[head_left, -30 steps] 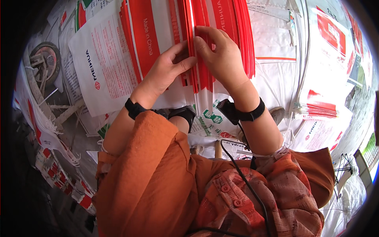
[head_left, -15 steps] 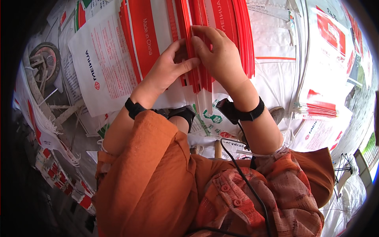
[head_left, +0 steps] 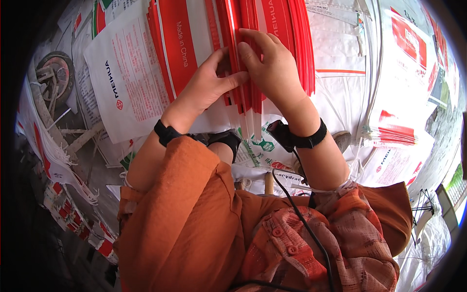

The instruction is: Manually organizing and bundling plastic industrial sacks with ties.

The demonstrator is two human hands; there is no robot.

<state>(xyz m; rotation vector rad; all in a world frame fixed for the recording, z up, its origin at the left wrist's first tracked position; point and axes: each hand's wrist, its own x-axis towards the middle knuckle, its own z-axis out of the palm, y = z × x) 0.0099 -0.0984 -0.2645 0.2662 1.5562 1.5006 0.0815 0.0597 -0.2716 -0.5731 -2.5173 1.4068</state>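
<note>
A row of red-and-white printed sacks [head_left: 181, 53] lies folded and fanned before me, their edges overlapping in narrow strips. My left hand [head_left: 206, 80] grips a few of these edges from the left, its thumb on top and its other fingers partly hidden behind the strips. My right hand [head_left: 276, 65] pinches a red edge from the right between thumb and fingertips, close above the left thumb. Clear plastic-like ends [head_left: 249, 124] hang from the strips below the hands. Black bands are strapped around both wrists.
A white sack [head_left: 127, 80] with red print spreads out at the left. A wheel [head_left: 56, 78] on a dirty metal frame stands beyond it. More red-and-white sacks [head_left: 396, 127] are piled at the right. A black cable [head_left: 301, 219] runs down over my clothing.
My right hand has shifted very slightly up along the strips, its fingertips a little farther from me. The left hand keeps its grip in nearly the same place.
</note>
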